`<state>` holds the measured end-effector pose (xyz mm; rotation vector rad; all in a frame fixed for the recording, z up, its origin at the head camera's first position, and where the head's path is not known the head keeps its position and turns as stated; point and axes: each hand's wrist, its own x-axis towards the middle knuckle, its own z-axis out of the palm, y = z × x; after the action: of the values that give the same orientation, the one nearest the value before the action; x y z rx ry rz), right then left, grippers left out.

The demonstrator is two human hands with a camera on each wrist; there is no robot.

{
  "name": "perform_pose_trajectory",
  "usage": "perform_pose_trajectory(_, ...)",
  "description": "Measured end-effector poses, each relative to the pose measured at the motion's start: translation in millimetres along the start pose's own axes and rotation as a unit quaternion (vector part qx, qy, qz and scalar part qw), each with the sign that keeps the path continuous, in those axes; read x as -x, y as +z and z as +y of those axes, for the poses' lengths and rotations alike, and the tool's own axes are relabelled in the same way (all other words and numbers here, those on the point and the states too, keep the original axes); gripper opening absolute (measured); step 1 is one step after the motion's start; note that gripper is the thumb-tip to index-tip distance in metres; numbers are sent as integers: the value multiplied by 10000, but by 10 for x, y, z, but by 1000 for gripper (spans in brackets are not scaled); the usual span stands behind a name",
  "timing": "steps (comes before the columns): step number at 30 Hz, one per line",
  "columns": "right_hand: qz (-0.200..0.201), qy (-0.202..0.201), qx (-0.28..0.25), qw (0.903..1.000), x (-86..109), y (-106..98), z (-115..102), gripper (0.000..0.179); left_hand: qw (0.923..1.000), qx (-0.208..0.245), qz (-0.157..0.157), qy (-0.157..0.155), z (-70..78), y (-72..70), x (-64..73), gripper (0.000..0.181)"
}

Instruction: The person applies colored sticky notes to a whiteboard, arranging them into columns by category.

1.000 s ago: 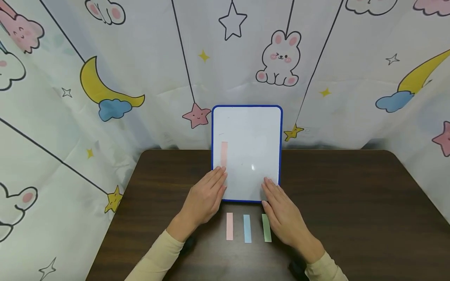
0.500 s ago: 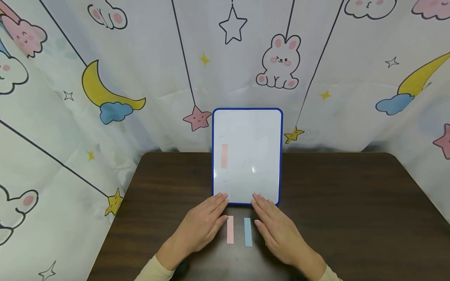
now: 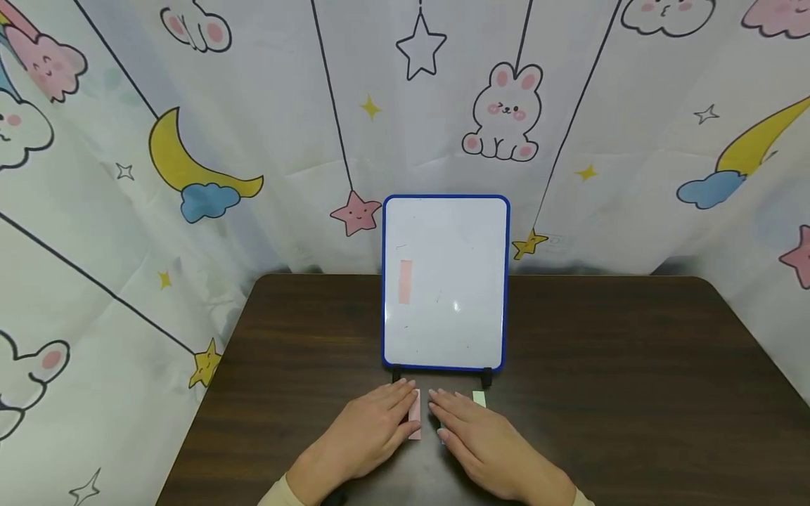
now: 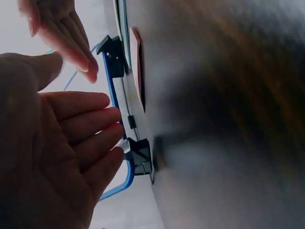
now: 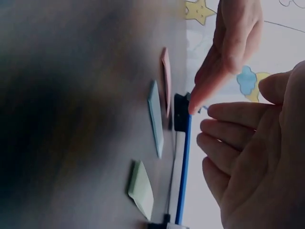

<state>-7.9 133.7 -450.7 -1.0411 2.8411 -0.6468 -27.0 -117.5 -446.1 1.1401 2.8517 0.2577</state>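
My left hand (image 3: 363, 432), fingers straight, hovers just left of the pink paper strip (image 3: 415, 407) and overlaps it in the head view. Across from it, my right hand (image 3: 490, 443) reaches over the blue strip (image 5: 155, 119) and part of the green strip (image 3: 479, 398). Both palms are bare in the wrist views, with a gap between the hands and the table. Beyond the fingertips stands a small whiteboard (image 3: 455, 246) with a blue frame, bearing another pink strip (image 3: 405, 282) on its left side.
Black feet (image 3: 486, 377) hold the whiteboard upright on the dark wooden table (image 3: 601, 365). Behind the table hangs a white curtain (image 3: 285, 91) printed with moons, stars and rabbits.
Both hands have drawn back from the lower part of the whiteboard toward the near side and closer together, over the strips. The board's lower edge and feet have come into sight.
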Motion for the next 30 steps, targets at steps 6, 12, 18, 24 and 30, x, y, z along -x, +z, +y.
perform_pose_trajectory(6, -92, -335, 151, 9993, 0, 78, -25, 47, 10000, 4, 16, 53, -6, 59, -32, 55)
perform_pose_trajectory(12, -379, -520, 114, 9979, -16, 140, -64, 49, 9999, 45, 117, -15, -16, 125, -55, 58)
perform_pose_trajectory(18, -66, -846, 266, 9960, -18, 209, -73, 46, 9994, -4, 351, 67, -12, 139, -91, 51)
perform_pose_trajectory(24, -19, -943, 325, 9950, -28, 225, -93, 44, 9996, -13, 286, 75, -5, 117, -98, 47)
perform_pose_trajectory(30, -35, -872, 391, 9954, -24, 226, -103, 45, 9994, 153, 321, 52, -33, 115, -113, 50)
